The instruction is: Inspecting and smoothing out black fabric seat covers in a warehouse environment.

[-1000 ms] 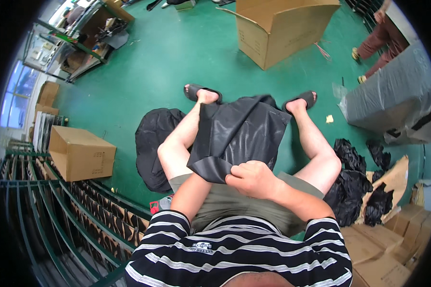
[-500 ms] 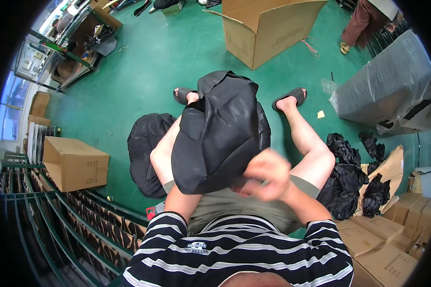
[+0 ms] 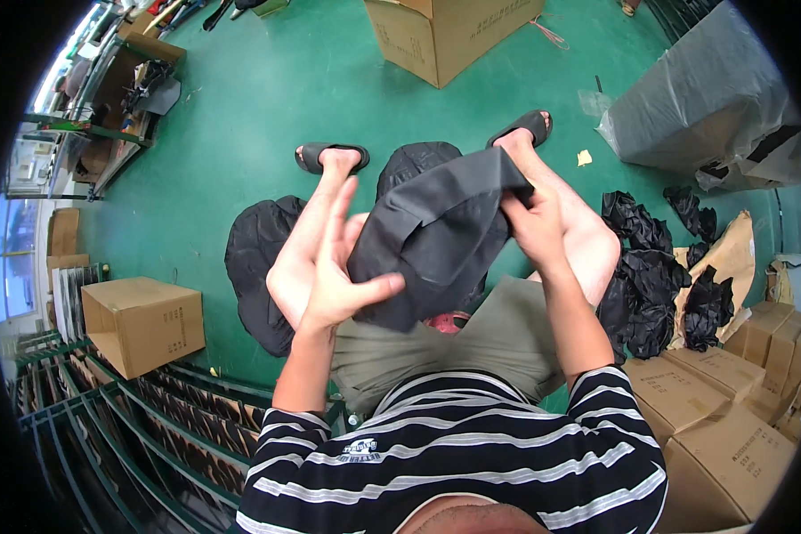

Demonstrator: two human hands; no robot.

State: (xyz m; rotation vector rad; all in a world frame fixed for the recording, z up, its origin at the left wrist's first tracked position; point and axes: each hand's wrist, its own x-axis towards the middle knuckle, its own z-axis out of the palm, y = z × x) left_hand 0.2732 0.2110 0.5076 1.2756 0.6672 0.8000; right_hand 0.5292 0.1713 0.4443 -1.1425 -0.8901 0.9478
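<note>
Black, limp fabric garment (image 3: 436,231) hangs light above my lap, my right hand (image 3: 532,222) pinching its top edge, my left hand (image 3: 338,276) spread flat beneath, thumb hooked on.

The floor (image 3: 267,98) was smooth green-painted concrete, lit by daylight from bright windows (image 3: 13,258) at the left edge. Green metal shelving racks (image 3: 142,418) ran along the lower left. Brown cardboard boxes (image 3: 142,322) stood about, and a large grey plastic-wrapped bundle (image 3: 703,107) sat at the right.

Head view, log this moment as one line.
left hand: open, thumb under black cloth | right hand: gripping cloth's edge | cloth: held above lap
</note>
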